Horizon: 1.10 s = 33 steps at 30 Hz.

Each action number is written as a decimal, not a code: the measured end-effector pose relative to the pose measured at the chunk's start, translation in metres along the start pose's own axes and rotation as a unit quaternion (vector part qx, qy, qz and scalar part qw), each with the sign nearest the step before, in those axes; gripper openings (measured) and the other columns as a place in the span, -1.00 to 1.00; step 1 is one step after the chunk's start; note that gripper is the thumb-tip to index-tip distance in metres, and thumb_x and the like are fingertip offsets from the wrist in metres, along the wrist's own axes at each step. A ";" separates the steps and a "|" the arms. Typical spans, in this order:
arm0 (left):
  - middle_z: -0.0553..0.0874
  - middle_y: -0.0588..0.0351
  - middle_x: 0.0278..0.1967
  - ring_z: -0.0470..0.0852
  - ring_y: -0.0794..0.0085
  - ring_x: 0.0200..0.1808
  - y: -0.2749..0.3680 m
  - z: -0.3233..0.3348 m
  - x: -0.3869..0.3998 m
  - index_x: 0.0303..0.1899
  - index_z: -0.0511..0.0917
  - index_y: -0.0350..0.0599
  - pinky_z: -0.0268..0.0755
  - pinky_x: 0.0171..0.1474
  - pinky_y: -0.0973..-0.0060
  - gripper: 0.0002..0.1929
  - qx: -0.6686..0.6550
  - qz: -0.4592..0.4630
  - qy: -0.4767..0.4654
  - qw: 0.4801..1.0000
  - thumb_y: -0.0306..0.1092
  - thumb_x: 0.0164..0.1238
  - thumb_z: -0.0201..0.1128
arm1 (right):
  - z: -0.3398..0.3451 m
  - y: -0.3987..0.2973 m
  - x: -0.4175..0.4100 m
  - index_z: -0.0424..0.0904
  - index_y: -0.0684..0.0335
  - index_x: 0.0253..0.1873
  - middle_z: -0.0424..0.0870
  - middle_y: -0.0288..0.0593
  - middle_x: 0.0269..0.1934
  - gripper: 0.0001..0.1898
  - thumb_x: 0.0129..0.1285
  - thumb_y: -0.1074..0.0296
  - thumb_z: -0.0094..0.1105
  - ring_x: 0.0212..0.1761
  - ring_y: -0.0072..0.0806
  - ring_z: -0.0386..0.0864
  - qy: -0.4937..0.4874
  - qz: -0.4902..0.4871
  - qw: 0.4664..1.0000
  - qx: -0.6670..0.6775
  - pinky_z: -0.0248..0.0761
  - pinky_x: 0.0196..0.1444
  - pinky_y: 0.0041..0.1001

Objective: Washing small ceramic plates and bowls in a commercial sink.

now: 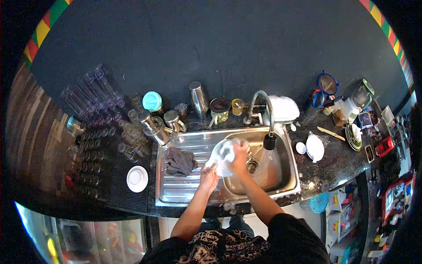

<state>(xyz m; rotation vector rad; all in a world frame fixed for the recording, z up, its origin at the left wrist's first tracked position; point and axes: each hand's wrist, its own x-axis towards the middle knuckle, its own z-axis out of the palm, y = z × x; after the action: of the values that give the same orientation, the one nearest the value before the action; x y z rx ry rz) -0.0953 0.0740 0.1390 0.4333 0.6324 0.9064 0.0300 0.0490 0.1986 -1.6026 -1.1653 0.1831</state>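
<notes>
A white plate [221, 165], blurred and partly covered by white suds or a cloth, is held over the left edge of the sink basin [280, 181]. My left hand [209, 178] grips its lower left rim. On its right side lies my right hand [240, 155], blurred; what its fingers close on cannot be told. Water runs from the black head of the flexible faucet [269, 142] into the basin. A dark crumpled cloth [179, 161] rests on the ribbed steel drainboard [184, 193].
Left, a white saucer [137, 179] sits on a black mat [127, 201] near many glasses [95, 142]. Steel pitchers [154, 127] and a shaker [199, 95] stand behind. Right are white dishes [315, 147], a knife [330, 133], stacked plates [352, 138] and a blender jar [362, 94].
</notes>
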 end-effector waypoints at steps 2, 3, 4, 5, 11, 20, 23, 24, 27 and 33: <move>0.61 0.13 -0.17 0.59 0.47 -0.15 -0.005 0.018 -0.003 -0.10 0.50 -0.17 0.51 -0.12 0.47 -0.81 -0.024 -0.004 -0.012 1.000 -0.54 0.26 0.08 | 0.000 0.042 0.023 0.55 0.11 -0.17 0.43 -0.01 0.03 -0.56 -0.34 0.47 0.23 0.11 -0.02 0.28 -0.023 0.140 0.984 0.105 0.19 0.09 -0.21; 0.61 0.13 -0.17 0.59 0.47 -0.15 0.002 0.015 -0.004 -0.10 0.50 -0.17 0.51 -0.12 0.47 -0.81 -0.023 0.001 -0.007 1.000 -0.54 0.26 0.08 | 0.006 0.029 0.016 0.55 0.11 -0.17 0.43 -0.01 0.03 -0.56 -0.34 0.47 0.23 0.11 -0.02 0.28 -0.028 0.140 0.984 0.110 0.19 0.09 -0.21; 0.60 0.14 -0.16 0.59 0.46 -0.14 0.011 0.009 -0.006 -0.10 0.50 -0.16 0.51 -0.09 0.45 -0.80 -0.016 0.003 0.005 1.000 -0.54 0.26 0.07 | 0.010 0.001 0.005 0.55 0.10 -0.20 0.41 0.02 0.03 -0.58 -0.33 0.46 0.23 0.11 0.01 0.27 -0.047 -0.039 0.998 0.015 0.20 0.09 -0.19; 0.60 0.14 -0.16 0.59 0.45 -0.13 0.014 0.009 -0.006 -0.09 0.49 -0.16 0.50 -0.07 0.44 -0.80 -0.010 0.001 0.011 1.000 -0.54 0.26 0.07 | 0.006 -0.020 -0.003 0.55 0.09 -0.22 0.40 0.06 0.04 -0.61 -0.32 0.45 0.23 0.10 0.03 0.27 -0.057 -0.217 0.971 -0.084 0.20 0.09 -0.18; 0.56 0.04 -0.06 0.55 0.33 -0.03 -0.005 0.004 -0.013 0.01 0.43 -0.18 0.46 0.02 0.32 -0.72 -0.009 -0.005 0.015 1.000 -0.57 0.27 0.02 | 0.010 0.019 0.010 0.41 0.28 -0.09 0.47 0.04 -0.08 -0.50 -0.25 0.38 0.30 -0.04 -0.05 0.42 0.118 0.067 0.987 0.081 0.26 0.05 -0.24; 0.54 -0.02 -0.05 0.53 0.22 0.00 0.005 -0.003 -0.004 0.06 0.35 -0.22 0.43 0.06 0.26 -0.68 0.004 -0.013 -0.028 1.000 -0.51 0.25 0.02 | 0.034 0.073 -0.013 0.47 0.22 -0.10 0.59 -0.20 -0.28 -0.56 -0.21 0.42 0.30 -0.20 -0.46 0.53 0.169 0.130 0.939 0.269 0.39 -0.12 -0.49; 0.58 -0.01 -0.08 0.56 0.21 -0.04 0.044 0.022 -0.009 0.05 0.36 -0.25 0.41 0.06 0.28 -0.65 0.041 -0.124 -0.100 0.986 -0.24 0.34 -0.11 | 0.020 0.062 -0.011 0.47 0.26 -0.11 0.59 -0.19 -0.28 -0.54 -0.26 0.47 0.31 -0.22 -0.45 0.54 0.035 0.121 0.917 0.378 0.40 -0.14 -0.50; 0.56 -0.01 -0.05 0.54 0.22 -0.01 0.041 0.012 -0.002 0.08 0.35 -0.24 0.39 0.08 0.27 -0.63 0.050 -0.133 -0.069 0.987 -0.22 0.37 -0.16 | 0.021 0.051 -0.011 0.47 0.27 -0.11 0.59 -0.16 -0.27 -0.52 -0.28 0.49 0.31 -0.19 -0.38 0.55 0.037 0.070 0.960 0.270 0.40 -0.10 -0.47; 0.51 -0.01 0.03 0.49 0.22 0.05 0.029 0.003 0.005 0.12 0.31 -0.23 0.33 0.13 0.24 -0.60 0.017 -0.104 -0.031 0.994 -0.19 0.42 -0.24 | 0.022 0.005 -0.023 0.48 0.27 -0.12 0.58 -0.04 -0.20 -0.52 -0.31 0.50 0.31 -0.09 -0.15 0.51 0.028 0.033 0.996 0.077 0.37 0.00 -0.33; 0.42 -0.03 0.13 0.40 0.16 0.14 0.012 0.003 -0.011 0.17 0.25 -0.23 0.22 0.21 0.15 -0.57 -0.111 -0.072 -0.043 0.990 -0.17 0.45 -0.32 | 0.022 0.038 -0.053 0.49 0.25 -0.14 0.54 0.03 -0.20 -0.58 -0.25 0.43 0.28 -0.06 -0.05 0.43 0.048 0.067 0.994 0.067 0.27 0.03 -0.21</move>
<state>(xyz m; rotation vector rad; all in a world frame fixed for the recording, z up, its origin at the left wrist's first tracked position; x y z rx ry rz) -0.1056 0.0709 0.1514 0.2227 0.4723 0.8047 0.0114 0.0271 0.1361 -1.5545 -0.9519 0.2637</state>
